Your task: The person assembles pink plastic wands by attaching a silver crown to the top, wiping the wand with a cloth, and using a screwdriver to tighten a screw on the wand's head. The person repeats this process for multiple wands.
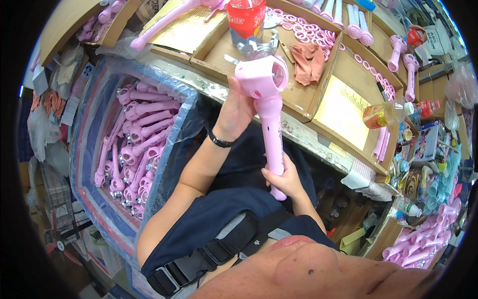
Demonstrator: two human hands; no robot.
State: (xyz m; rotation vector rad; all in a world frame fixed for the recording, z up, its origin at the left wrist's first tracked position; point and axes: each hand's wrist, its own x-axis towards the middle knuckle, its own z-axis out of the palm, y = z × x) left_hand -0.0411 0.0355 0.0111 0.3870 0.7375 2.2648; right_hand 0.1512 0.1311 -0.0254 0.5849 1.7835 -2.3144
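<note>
A pink plastic piece (270, 119) with a long handle and a hollow, round-holed head stands upright in front of me. My left hand (237, 110) grips it at the head, the fingers mostly hidden behind it. Lower down, the handle is wrapped by the fingers of my right hand (287, 177). Its top overlaps shiny metal-looking parts (260, 50) and a red-labelled bottle (245, 22) in the cardboard tray; whether they touch, I cannot tell. Beside the head lies a brownish-pink cloth (306, 62).
A plastic-lined blue and red bag (181, 124) at my left holds several similar pink pieces (144, 119). Cardboard trays (318, 99) on the bench hold pink rings (301, 30), a yellow paper sheet (343, 109) and a bottle of yellow liquid (381, 115). More pink handles (423, 239) lie lower right.
</note>
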